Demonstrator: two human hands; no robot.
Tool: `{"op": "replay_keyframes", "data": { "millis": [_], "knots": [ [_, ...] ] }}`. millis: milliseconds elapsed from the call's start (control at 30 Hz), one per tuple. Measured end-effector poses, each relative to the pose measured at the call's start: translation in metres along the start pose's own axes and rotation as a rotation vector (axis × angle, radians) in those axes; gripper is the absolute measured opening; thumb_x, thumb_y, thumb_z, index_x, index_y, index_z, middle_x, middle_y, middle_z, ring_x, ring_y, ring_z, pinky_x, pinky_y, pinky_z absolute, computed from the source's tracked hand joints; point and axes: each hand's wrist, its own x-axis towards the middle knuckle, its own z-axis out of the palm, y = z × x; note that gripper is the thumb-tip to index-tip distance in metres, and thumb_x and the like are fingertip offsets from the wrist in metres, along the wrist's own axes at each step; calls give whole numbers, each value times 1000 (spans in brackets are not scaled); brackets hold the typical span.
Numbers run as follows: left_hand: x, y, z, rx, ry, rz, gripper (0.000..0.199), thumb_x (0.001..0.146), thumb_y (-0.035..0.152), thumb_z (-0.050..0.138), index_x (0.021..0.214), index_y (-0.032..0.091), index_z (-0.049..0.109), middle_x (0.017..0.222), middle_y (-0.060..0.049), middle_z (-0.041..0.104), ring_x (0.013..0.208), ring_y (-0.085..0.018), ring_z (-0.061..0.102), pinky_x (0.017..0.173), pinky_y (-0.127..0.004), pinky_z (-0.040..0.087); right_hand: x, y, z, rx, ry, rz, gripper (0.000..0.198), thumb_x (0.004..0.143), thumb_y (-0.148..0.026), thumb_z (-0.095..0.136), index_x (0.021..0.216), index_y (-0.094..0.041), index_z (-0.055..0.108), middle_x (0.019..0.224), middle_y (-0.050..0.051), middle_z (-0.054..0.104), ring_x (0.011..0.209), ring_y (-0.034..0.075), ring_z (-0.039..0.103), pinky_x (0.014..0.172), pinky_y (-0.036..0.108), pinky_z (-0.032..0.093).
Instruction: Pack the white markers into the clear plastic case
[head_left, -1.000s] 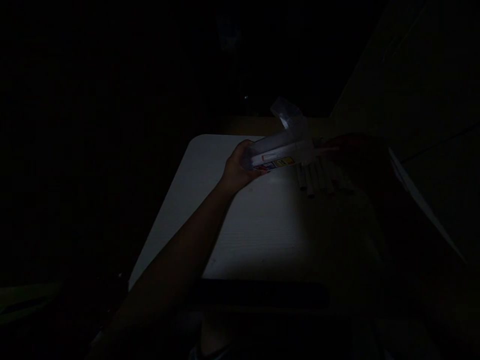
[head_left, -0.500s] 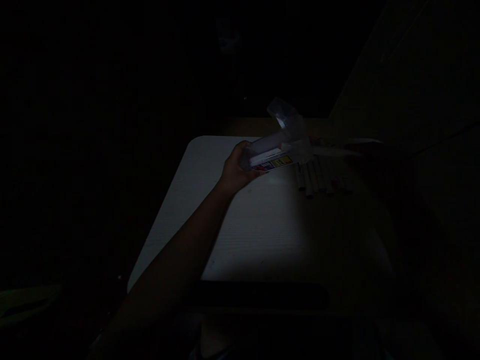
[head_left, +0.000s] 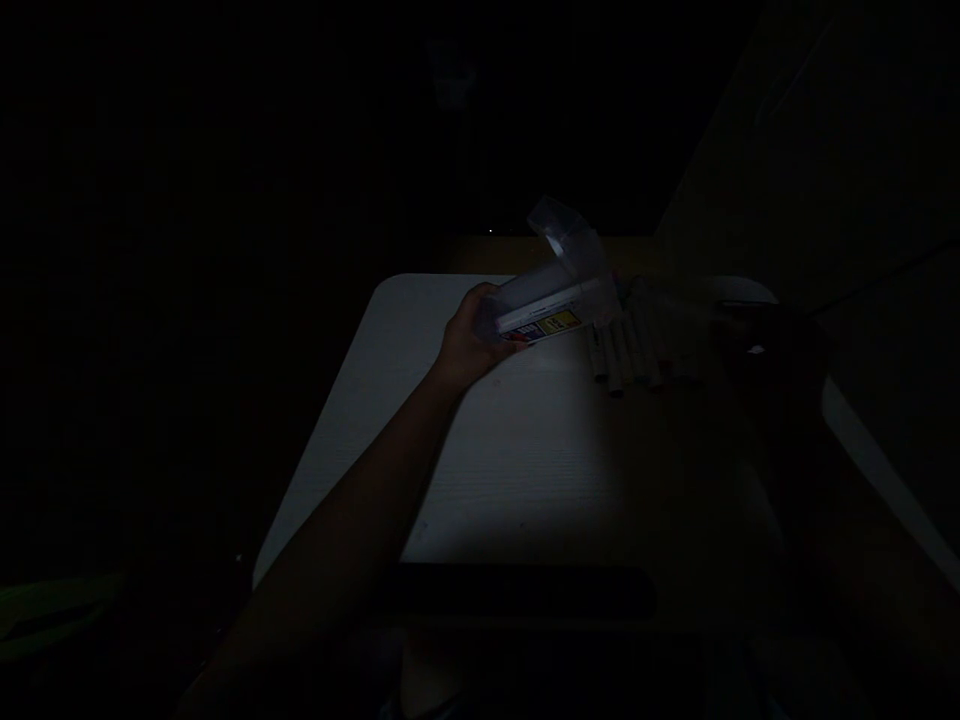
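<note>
In the head view my left hand (head_left: 466,338) is wrapped round a clear plastic marker case (head_left: 526,288), held tilted above the table. The case's hinged lid (head_left: 559,225) stands open at its far right end. Inside lies a pale, slender marker (head_left: 547,303), and a yellow and blue label (head_left: 551,326) shows on the case's lower side. My right hand (head_left: 776,340) is in deep shadow over the right side of the table; its fingers do not show clearly. Between it and the case, several markers (head_left: 616,358) lie side by side on the table.
The white table (head_left: 517,440) has rounded corners; its right half is in shadow. A dark bar-like shape (head_left: 517,590) runs along its near edge. A wall (head_left: 847,180) rises on the right, with a thin cable (head_left: 885,275) in front. Surroundings are nearly black.
Half a second ago a pale, slender thing stretched between the case's opening and my right hand; now only a faint blur shows there. My right hand is slightly farther right and nearer me.
</note>
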Motion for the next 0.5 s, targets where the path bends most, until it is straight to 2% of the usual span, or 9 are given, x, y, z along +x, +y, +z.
{"op": "replay_keyframes", "data": {
  "millis": [100, 233, 400, 500],
  "knots": [
    [0, 0, -1, 12, 4, 17, 94, 51, 60, 88, 127, 25, 44, 111, -6, 60, 100, -22, 65, 89, -38, 56, -5, -16, 6, -30, -49, 12, 37, 79, -36, 52, 98, -12, 73, 89, 14, 65, 85, 21, 59, 80, 36, 47],
    [0, 1, 0, -10, 7, -4, 93, 51, 60, 88, 126, 25, 45, 111, -6, 60, 101, -22, 65, 89, -39, 56, -15, -29, 12, -55, -168, -29, 40, 86, -36, 48, 111, -14, 70, 103, 16, 64, 92, 22, 59, 81, 37, 49],
    [0, 8, 1, -10, 16, -49, 92, 49, 59, 89, 124, 25, 46, 113, -6, 60, 103, -23, 63, 95, -49, 55, -23, -32, 20, -124, -312, -162, 50, 91, -38, 41, 128, -12, 64, 109, 19, 61, 103, 28, 55, 90, 44, 47],
    [0, 14, 1, -50, 4, -81, 92, 49, 61, 88, 123, 25, 46, 111, -6, 61, 100, -23, 64, 92, -50, 56, -24, -34, 22, -163, -333, -222, 53, 92, -39, 37, 131, -12, 61, 109, 18, 61, 104, 29, 53, 92, 48, 45]
  ]
}}
